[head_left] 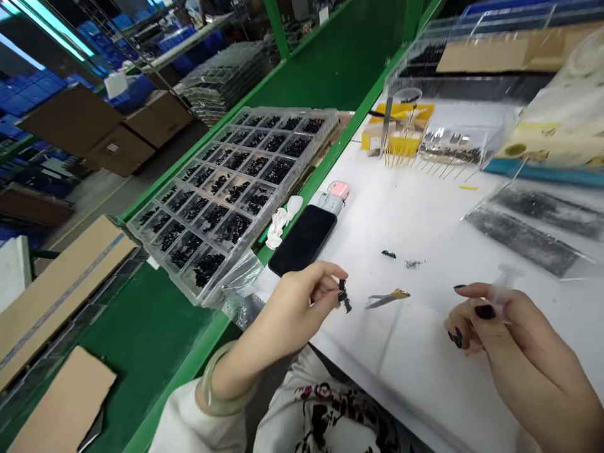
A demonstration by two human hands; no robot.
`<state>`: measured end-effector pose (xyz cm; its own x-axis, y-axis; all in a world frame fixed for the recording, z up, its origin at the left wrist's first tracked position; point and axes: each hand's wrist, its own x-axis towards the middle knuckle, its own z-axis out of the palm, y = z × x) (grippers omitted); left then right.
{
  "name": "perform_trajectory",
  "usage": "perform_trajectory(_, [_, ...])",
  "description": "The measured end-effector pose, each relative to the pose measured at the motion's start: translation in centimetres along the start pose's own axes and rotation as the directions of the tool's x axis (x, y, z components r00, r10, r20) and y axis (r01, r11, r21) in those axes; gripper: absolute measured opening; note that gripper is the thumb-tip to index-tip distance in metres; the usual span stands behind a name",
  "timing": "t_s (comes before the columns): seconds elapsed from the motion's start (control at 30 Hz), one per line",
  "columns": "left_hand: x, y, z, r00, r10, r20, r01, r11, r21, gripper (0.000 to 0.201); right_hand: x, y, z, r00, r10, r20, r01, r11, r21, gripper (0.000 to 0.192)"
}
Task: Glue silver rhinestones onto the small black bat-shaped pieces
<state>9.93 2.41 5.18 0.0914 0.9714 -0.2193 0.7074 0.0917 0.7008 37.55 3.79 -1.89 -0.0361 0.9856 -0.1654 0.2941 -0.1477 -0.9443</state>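
Note:
My left hand (302, 302) pinches a small black part (345, 297) between thumb and fingertips, over the near edge of the white work surface (425, 340). My right hand (514, 352) is curled around a translucent plastic syringe (504, 286), whose flanged end sticks up above the fingers; its lower end is hidden. Between the hands lies a pair of small scissors (389, 297) with yellowish handles. Beyond them rest another small black part (389, 254) and a little scatter of tiny dark grains (414, 265).
Left of the work surface, a clear compartment tray (221, 195) full of black parts sits on a green conveyor (155, 352). A black phone (304, 240) lies at the edge. Farther back are a yellow box (399, 129) with thin sticks, clear bags of dark grains (533, 236) and acrylic shelving.

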Motion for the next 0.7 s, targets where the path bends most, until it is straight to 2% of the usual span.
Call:
perform_trajectory(0.07, [2.6,-0.4,-0.3,0.999,0.035,0.026,-0.038,0.994,0.105,0.027,0.2,0.2,-0.3,0.999,0.004,0.032,-0.004,1.000,-0.009,0.037])
perform_trajectory(0.17, [5.2,-0.6,1.1,0.992,0.084,0.099,-0.106,0.964,0.243,0.024,0.2,-0.5,-0.4,0.997,-0.005,0.080,0.007,1.000,-0.028,0.039])
perform_trajectory(0.27, [5.8,-0.9,2.0,0.983,0.113,0.148,-0.162,0.909,0.384,0.020,0.0,-1.4,0.0,0.992,-0.010,0.129,0.015,0.999,-0.040,0.039])
perform_trajectory(0.37, [5.6,-1.0,1.1,0.975,0.135,0.174,-0.203,0.857,0.474,0.023,-0.1,-1.8,0.1,0.985,-0.002,0.170,0.011,0.998,-0.055,0.039])
perform_trajectory(0.47, [6.7,-0.2,-0.2,0.964,0.190,0.188,-0.261,0.821,0.507,0.033,0.1,-1.6,-0.3,0.981,0.028,0.193,-0.016,0.998,-0.062,0.037])
perform_trajectory(0.53, [8.3,0.8,-0.3,0.944,0.251,0.212,-0.326,0.802,0.501,0.033,0.4,-1.5,-0.8,0.971,0.039,0.235,-0.027,0.998,-0.054,0.037])
perform_trajectory(0.63, [11.4,1.9,1.3,0.884,0.332,0.330,-0.458,0.761,0.460,0.025,0.9,-1.6,-1.5,0.943,0.021,0.331,-0.013,1.000,-0.027,0.039])
perform_trajectory(0.7, [13.3,2.0,2.7,0.860,0.345,0.377,-0.496,0.740,0.454,0.019,1.2,-1.8,-1.7,0.930,-0.003,0.367,0.002,1.000,0.004,0.042])
